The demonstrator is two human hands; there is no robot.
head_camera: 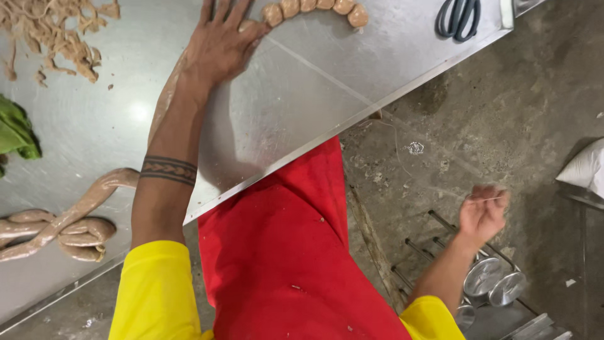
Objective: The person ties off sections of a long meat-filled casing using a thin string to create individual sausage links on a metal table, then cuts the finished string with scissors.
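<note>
The sausage links (314, 7) are pinned by spread left fingers (220, 38) on the worktop (302, 94); string, seemingly pinched by right fingers (483, 211), could snap if overtightened.

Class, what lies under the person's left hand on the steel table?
The left hand presses the end of a linked sausage chain against the steel table; anything beneath the palm is covered.

The left hand (220, 41) lies flat, fingers spread, arm stretched across the table's far side. The right hand (483, 211) hangs off the table's edge, its grip pinched shut, blurred.
</note>
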